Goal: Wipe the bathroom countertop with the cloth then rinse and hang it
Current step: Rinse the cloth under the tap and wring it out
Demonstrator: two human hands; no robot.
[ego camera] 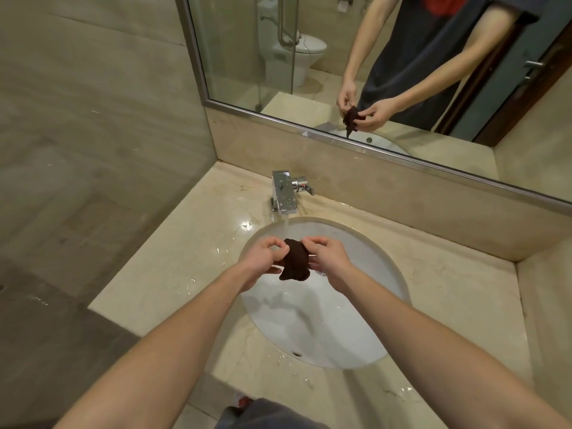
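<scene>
Item: dark cloth, bunched over the sink under the tap stream; our left hand and right hand fingers pinch it closed; we judge splashing could re-wet the table.

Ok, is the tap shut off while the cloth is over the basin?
No, a stream of water runs from the faucet spout down onto the dark cloth held by both hands over the sink.
</scene>
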